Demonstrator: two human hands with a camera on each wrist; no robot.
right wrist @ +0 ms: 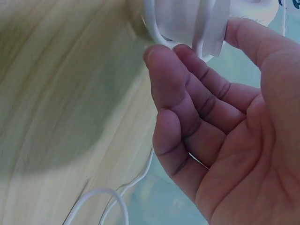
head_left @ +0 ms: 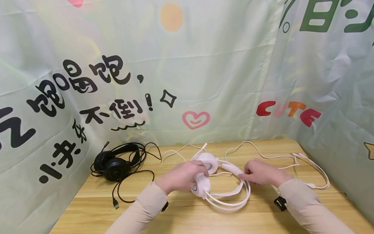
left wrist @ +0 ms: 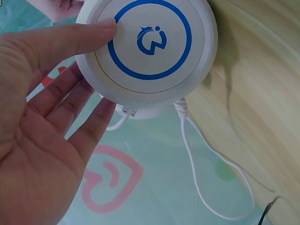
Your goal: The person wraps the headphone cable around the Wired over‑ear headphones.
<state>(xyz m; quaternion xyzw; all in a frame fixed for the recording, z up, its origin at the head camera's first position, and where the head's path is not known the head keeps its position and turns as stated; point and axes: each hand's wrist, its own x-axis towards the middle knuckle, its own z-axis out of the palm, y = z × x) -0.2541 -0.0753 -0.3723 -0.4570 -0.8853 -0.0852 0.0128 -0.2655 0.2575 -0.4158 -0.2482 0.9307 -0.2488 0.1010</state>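
Observation:
A white headset (head_left: 230, 194) lies on the wooden table, its ear cups toward the left and its headband toward the right. My left hand (head_left: 185, 175) grips the nearer ear cup (left wrist: 150, 70), which has a blue ring and logo; the thumb presses the outer face while the fingers reach behind. At the far side of the headband (right wrist: 183, 21), my right hand (head_left: 261, 171) pinches the band between thumb and fingertips. In the right wrist view the last fingers are curled toward the palm. The white microphone boom (head_left: 201, 150) points up beside the farther ear cup.
A black headset (head_left: 117, 169) with a tangled cable and a USB plug (head_left: 115, 203) rests on the left of the table. The white cable (head_left: 324, 177) loops along the back and right side. Printed cloth (head_left: 228, 81) hangs behind and at both sides.

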